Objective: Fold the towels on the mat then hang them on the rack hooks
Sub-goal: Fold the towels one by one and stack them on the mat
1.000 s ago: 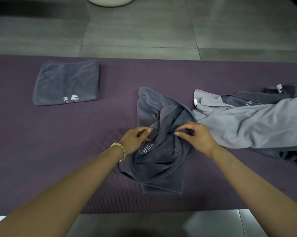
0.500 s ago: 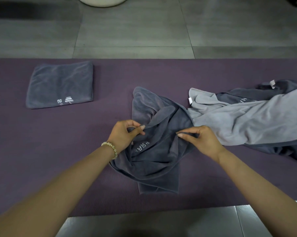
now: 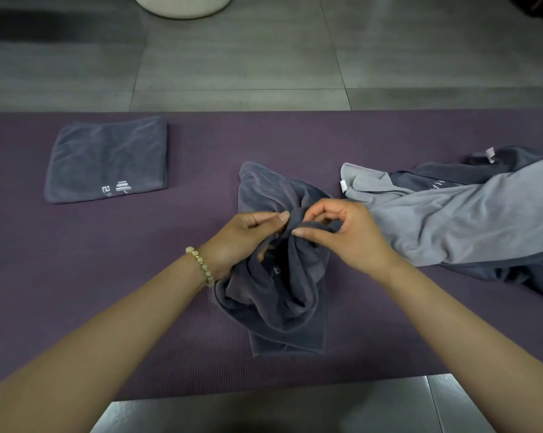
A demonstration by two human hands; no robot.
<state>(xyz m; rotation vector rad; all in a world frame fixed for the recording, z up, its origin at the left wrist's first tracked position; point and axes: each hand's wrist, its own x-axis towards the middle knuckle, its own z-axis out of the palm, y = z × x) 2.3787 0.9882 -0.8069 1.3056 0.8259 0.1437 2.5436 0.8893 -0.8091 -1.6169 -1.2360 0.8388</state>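
One folded towel point(image 3: 107, 157) lies square and flat on the far-left part of the mat point(image 3: 76, 292), logo up. It sits well apart from the working area, presumably to keep finished work clear. At the centre of the mat is a crumpled dark grey towel point(image 3: 282, 295), bunched, with its upper part lifted off the mat. The left hand point(image 3: 242, 242) pinches a fold of its upper edge between thumb and curled fingers. The right hand point(image 3: 354, 239) pinches the same edge just beside it, thumb and forefinger closed on the cloth, the other fingers curled. The grips sit close together, which reads as a search along the hem for a corner, so the cloth can be spread before folding. On the right end of the mat a light grey towel point(image 3: 451, 220) lies heaped over another dark towel point(image 3: 529, 276); both await folding. A beaded bracelet point(image 3: 200, 260) is on the left wrist. Beyond the mat's far edge stands a pale round object point(image 3: 182, 4), cut off by the frame. No rack or hooks are in view. Assessment: early stage, one towel folded, none hung.
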